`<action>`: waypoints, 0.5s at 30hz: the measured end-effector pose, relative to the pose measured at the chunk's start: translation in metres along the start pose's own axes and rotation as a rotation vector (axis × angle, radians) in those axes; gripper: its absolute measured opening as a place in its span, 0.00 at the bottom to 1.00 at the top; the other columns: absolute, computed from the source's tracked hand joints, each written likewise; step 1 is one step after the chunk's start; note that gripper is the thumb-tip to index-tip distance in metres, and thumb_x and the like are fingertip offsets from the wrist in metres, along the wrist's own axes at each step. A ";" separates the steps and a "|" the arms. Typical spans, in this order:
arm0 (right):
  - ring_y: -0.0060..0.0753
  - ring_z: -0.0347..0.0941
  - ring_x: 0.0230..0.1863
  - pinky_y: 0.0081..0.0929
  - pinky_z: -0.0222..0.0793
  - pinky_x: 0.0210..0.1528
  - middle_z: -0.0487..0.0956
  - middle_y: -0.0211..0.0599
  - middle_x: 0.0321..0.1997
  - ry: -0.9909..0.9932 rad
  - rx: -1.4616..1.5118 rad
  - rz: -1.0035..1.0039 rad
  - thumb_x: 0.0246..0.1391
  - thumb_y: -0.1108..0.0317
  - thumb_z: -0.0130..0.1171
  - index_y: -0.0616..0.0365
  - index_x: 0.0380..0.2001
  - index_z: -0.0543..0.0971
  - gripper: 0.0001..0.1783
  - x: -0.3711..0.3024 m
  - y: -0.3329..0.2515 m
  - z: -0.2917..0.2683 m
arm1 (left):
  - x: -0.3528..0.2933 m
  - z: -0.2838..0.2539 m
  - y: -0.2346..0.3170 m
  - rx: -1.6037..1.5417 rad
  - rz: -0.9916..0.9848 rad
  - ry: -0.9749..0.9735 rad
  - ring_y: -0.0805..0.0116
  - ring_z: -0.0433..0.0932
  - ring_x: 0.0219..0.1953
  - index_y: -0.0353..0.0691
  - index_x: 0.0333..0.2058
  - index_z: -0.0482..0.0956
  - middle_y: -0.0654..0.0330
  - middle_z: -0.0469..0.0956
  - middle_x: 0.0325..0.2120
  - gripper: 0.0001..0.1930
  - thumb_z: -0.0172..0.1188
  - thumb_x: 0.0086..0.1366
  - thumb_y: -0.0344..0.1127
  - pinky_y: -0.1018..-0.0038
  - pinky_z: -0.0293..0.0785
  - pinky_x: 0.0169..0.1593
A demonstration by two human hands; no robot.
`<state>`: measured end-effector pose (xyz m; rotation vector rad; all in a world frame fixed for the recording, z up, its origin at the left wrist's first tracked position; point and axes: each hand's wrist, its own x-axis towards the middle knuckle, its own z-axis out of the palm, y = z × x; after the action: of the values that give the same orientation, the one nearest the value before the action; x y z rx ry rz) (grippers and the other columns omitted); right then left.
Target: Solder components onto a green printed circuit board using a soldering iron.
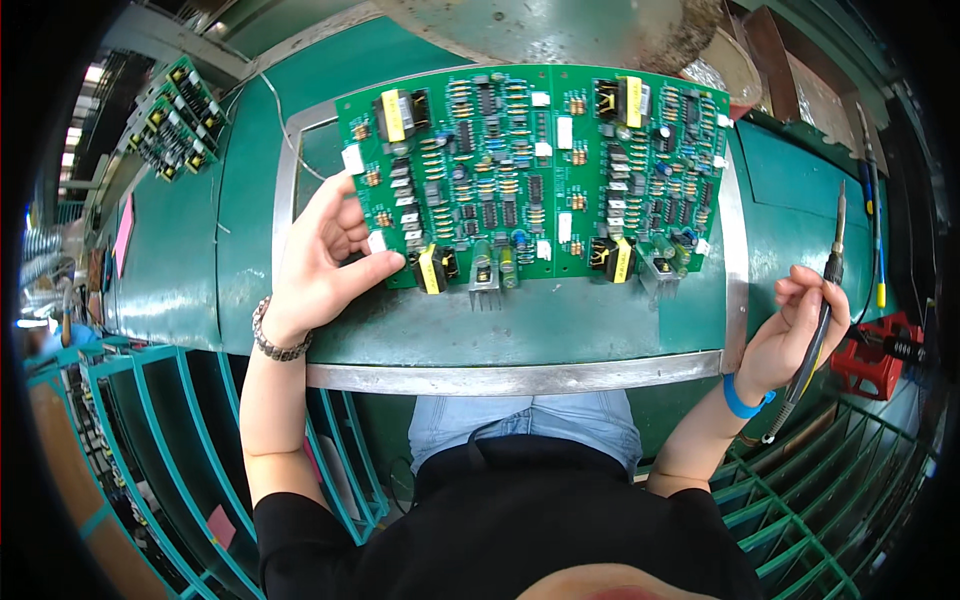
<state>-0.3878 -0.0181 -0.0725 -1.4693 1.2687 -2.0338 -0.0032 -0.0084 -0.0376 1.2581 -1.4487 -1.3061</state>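
Note:
A large green circuit board (568, 100), full of components, faces up over the bench in front of me. It carries two like halves side by side, with yellow-labelled transformers and small heatsinks. My left hand (335, 250) grips its left edge near the lower corner, thumb at the front and fingers at the side. Off to the right, my right hand (805, 320) is closed around the dark handle of a soldering iron (820, 335). The iron's metal tip points up and away, apart from the board. Its cable runs down past my wrist.
A metal frame (520, 376) borders the green work surface (450, 325). More assembled boards (175, 120) stand at the far left. A red stand (880, 360) is at the right, below another pen-like tool with a yellow end (880, 240). Green racks (800, 510) flank me below.

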 end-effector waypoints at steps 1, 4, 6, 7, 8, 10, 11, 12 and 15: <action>0.27 0.69 0.26 0.21 0.68 0.32 0.74 0.50 0.33 0.035 -0.037 0.024 0.53 0.78 0.40 0.63 0.39 0.65 0.09 0.000 0.000 -0.002 | -0.001 0.001 0.000 -0.042 -0.025 0.000 0.71 0.72 0.43 0.34 0.54 0.53 0.56 0.71 0.42 0.33 0.56 0.49 0.16 0.78 0.69 0.45; 0.26 0.69 0.26 0.20 0.68 0.32 0.74 0.49 0.33 0.035 0.003 0.026 0.53 0.78 0.41 0.63 0.40 0.65 0.10 -0.001 0.001 -0.003 | -0.002 0.000 -0.001 -0.104 -0.026 -0.006 0.71 0.71 0.44 0.37 0.54 0.53 0.56 0.70 0.42 0.33 0.56 0.50 0.17 0.77 0.70 0.45; 0.26 0.69 0.28 0.18 0.67 0.31 0.74 0.48 0.33 0.073 -0.084 0.048 0.54 0.77 0.43 0.63 0.40 0.65 0.10 -0.002 0.000 -0.001 | -0.001 -0.002 -0.005 -0.050 -0.033 0.035 0.73 0.72 0.41 0.37 0.54 0.53 0.58 0.70 0.40 0.33 0.56 0.50 0.18 0.77 0.71 0.42; 0.25 0.69 0.28 0.17 0.67 0.31 0.74 0.47 0.33 0.061 -0.037 0.058 0.54 0.76 0.43 0.62 0.40 0.66 0.09 -0.003 -0.001 0.001 | -0.001 -0.003 -0.006 -0.063 0.022 0.010 0.73 0.72 0.39 0.36 0.53 0.53 0.58 0.70 0.39 0.32 0.56 0.51 0.19 0.78 0.71 0.41; 0.24 0.68 0.28 0.17 0.66 0.31 0.74 0.45 0.34 0.061 -0.006 0.071 0.55 0.76 0.43 0.62 0.40 0.66 0.09 -0.003 -0.004 0.001 | -0.001 -0.002 -0.006 -0.076 0.052 -0.007 0.74 0.72 0.37 0.36 0.53 0.53 0.59 0.70 0.37 0.31 0.56 0.51 0.20 0.79 0.71 0.40; 0.24 0.68 0.28 0.17 0.65 0.31 0.74 0.43 0.33 0.070 -0.061 0.082 0.56 0.73 0.43 0.62 0.38 0.66 0.08 -0.003 -0.007 0.004 | -0.003 -0.004 -0.003 -0.187 0.017 -0.048 0.75 0.73 0.36 0.36 0.53 0.52 0.59 0.71 0.38 0.29 0.53 0.52 0.19 0.80 0.71 0.40; 0.23 0.68 0.27 0.17 0.64 0.31 0.74 0.42 0.33 0.073 -0.115 0.074 0.56 0.72 0.43 0.62 0.38 0.67 0.08 -0.002 -0.010 0.005 | -0.005 -0.005 -0.001 -0.174 0.020 -0.057 0.74 0.72 0.40 0.37 0.54 0.52 0.58 0.70 0.41 0.30 0.51 0.53 0.19 0.79 0.71 0.42; 0.23 0.66 0.27 0.17 0.62 0.30 0.74 0.41 0.32 0.062 -0.109 0.070 0.56 0.72 0.43 0.63 0.38 0.67 0.08 -0.002 -0.011 0.006 | -0.006 -0.004 0.002 -0.171 0.022 -0.071 0.74 0.71 0.43 0.38 0.55 0.51 0.57 0.69 0.44 0.30 0.50 0.54 0.18 0.79 0.70 0.45; 0.23 0.65 0.27 0.17 0.60 0.30 0.74 0.40 0.32 0.034 -0.094 0.066 0.56 0.73 0.42 0.63 0.38 0.66 0.08 -0.001 -0.017 0.011 | -0.011 -0.003 0.013 -0.196 0.101 -0.057 0.75 0.72 0.42 0.39 0.55 0.51 0.59 0.72 0.39 0.30 0.47 0.54 0.17 0.79 0.70 0.45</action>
<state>-0.3741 -0.0129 -0.0584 -1.4192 1.4251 -1.9898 0.0000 0.0018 -0.0234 1.0150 -1.3684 -1.3885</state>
